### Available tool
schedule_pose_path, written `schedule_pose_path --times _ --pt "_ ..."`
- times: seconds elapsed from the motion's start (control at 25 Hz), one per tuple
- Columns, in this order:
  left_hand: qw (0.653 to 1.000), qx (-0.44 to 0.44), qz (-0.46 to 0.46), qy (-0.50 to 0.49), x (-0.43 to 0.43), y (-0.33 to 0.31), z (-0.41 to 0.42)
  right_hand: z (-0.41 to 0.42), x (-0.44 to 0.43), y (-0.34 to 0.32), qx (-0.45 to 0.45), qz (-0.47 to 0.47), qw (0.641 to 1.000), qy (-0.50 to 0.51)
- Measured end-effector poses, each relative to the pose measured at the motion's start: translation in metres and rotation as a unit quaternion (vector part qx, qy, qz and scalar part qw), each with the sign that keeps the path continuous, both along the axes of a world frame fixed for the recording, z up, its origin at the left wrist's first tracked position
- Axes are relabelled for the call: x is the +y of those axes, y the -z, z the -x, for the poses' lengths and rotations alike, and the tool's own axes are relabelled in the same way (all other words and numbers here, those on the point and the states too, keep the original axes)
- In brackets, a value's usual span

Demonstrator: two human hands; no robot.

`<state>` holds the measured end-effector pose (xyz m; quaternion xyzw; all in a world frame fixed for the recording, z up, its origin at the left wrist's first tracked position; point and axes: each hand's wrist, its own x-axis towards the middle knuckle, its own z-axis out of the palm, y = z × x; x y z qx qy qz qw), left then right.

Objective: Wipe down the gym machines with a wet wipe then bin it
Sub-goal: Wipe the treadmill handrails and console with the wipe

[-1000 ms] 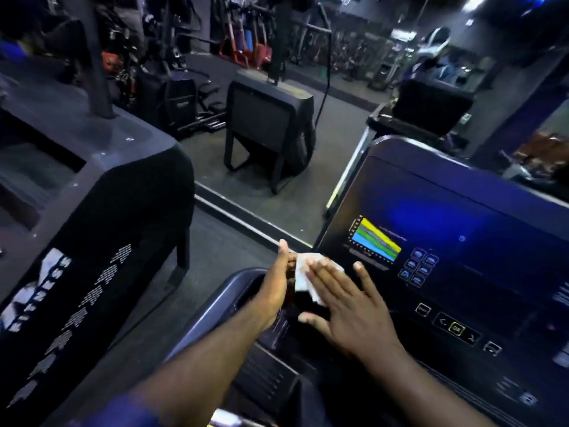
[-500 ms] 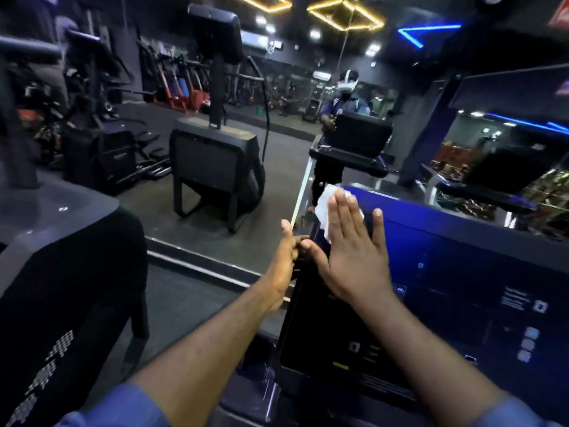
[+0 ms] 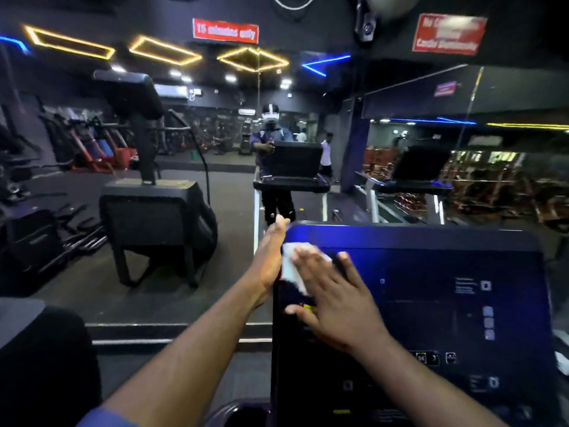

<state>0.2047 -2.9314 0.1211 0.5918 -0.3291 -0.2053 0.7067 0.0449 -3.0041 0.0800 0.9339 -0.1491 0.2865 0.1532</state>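
Head view: the wipe (image 3: 291, 268), white and crumpled, lies on the upper left part of the console (image 3: 431, 303). Its visible part is longer than wide and runs from far left to near right. The right hand (image 3: 335, 300) lies flat on it, palm down, fingers straight and spread, pointing far and left, and covers the wipe's right side. The left hand (image 3: 271, 257) sits edge-on against the console's left rim, just beside the wipe. Its fingers are hidden behind the rim, so whether it grips cannot be told. Below the console's near left corner is a dark rounded recess (image 3: 238, 411), its inside too dark to read.
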Motion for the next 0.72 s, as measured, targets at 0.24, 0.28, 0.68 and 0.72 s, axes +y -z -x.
schedule_pose_path --times 0.24,0.28,0.68,0.72 --pt "0.934 -0.32 -0.115 -0.105 -0.014 -0.036 -0.005 0.026 -0.02 0.002 -0.026 -0.053 0.998 0.031" --pt "0.901 -0.389 -0.154 -0.114 -0.013 -0.043 -0.006 0.029 -0.024 0.0 -0.045 -0.076 0.995 0.045" --pt "0.687 -0.608 -0.394 -0.058 -0.059 -0.093 0.037 0.081 -0.076 -0.001 -0.032 -0.059 0.997 0.043" --pt "0.684 -0.609 -0.399 -0.05 -0.065 -0.094 0.039 0.086 -0.081 -0.002 -0.042 -0.081 0.994 0.063"
